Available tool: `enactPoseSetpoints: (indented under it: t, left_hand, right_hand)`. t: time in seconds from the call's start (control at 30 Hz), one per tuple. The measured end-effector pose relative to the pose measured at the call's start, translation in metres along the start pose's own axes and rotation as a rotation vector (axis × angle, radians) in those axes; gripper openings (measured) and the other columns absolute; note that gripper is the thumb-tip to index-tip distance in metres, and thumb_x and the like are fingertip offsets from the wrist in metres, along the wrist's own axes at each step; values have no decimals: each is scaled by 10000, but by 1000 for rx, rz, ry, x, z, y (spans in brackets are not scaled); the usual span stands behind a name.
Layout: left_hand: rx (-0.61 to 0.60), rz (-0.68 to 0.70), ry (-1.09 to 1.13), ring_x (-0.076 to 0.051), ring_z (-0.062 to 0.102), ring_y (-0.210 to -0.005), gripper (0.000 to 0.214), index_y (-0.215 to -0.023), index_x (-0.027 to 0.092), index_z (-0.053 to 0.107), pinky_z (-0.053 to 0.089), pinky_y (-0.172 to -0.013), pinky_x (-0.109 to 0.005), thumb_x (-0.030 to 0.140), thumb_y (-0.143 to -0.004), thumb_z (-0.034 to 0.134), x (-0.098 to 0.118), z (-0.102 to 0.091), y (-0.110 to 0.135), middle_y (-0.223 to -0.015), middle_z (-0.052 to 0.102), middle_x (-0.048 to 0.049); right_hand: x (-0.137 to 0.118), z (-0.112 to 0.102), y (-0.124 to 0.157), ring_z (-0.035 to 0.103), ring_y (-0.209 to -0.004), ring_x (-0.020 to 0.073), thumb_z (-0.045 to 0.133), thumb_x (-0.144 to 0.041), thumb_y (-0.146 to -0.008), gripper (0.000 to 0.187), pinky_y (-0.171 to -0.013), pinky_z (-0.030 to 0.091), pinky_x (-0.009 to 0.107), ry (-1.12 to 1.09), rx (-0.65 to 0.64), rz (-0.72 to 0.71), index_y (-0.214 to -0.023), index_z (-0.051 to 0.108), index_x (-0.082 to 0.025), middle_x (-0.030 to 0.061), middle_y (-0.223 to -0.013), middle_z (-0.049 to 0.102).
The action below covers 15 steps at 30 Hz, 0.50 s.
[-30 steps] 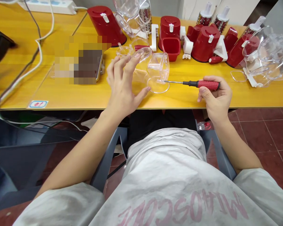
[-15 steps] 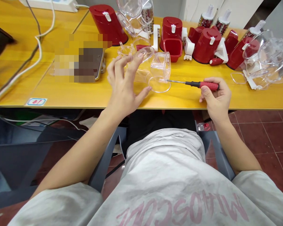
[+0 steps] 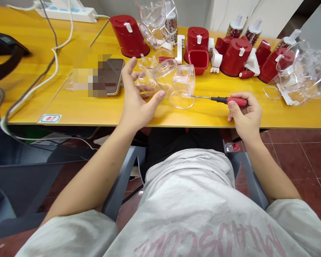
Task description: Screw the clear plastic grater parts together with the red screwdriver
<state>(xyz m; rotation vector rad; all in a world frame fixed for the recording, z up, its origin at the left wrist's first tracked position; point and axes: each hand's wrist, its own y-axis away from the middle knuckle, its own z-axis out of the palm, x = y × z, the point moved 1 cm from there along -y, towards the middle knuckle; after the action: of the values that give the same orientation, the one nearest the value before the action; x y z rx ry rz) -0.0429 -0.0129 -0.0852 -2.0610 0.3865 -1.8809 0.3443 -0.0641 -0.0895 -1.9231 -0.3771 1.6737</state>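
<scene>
My right hand is closed around the red and black handle of a screwdriver. The screwdriver lies nearly level, its thin metal shaft pointing left. Its tip meets the lower right rim of a clear plastic housing; whether it touches a screw is too small to tell. This see-through housing lies on its side on the table, with round openings. At its left end is my left hand, open, thumb and fingers spread, some fingertips showing behind the clear plastic. No firm grip on it is visible.
Red bases, a red square cup, white brackets and metal drums stand along the back of the yellow table. More clear housings sit at right. A phone and cables lie left.
My left index finger has lifted off the top of the housing, and the hand has shifted slightly left. The screwdriver stays at the housing's rim. The whole view has shifted a little.
</scene>
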Motion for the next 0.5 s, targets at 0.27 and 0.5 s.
enactPoseSetpoints:
  t: [0.27, 0.5]
  left_hand:
    - [-19, 37, 35, -212, 780, -1018, 967, -1630, 191, 667, 611, -1016, -441, 569, -920, 1204, -12, -9, -13, -1074, 804, 40]
    - [-86, 32, 89, -286, 858, -1004, 887, -1500, 296, 757, 680, -928, -446, 621, -848, 1262, -15, -12, -14, -1017, 845, 5]
  right_hand:
    - [0, -4, -1, 723, -682, 160, 1100, -702, -1095, 498, -524, 658, 262, -29, -16, -21, -1304, 911, -291, 38, -1051, 796]
    - [1, -5, -5, 635, -580, 132, 1110, -797, -1042, 579, -505, 617, 267, -72, -16, 80, -1245, 882, -304, -8, -938, 752]
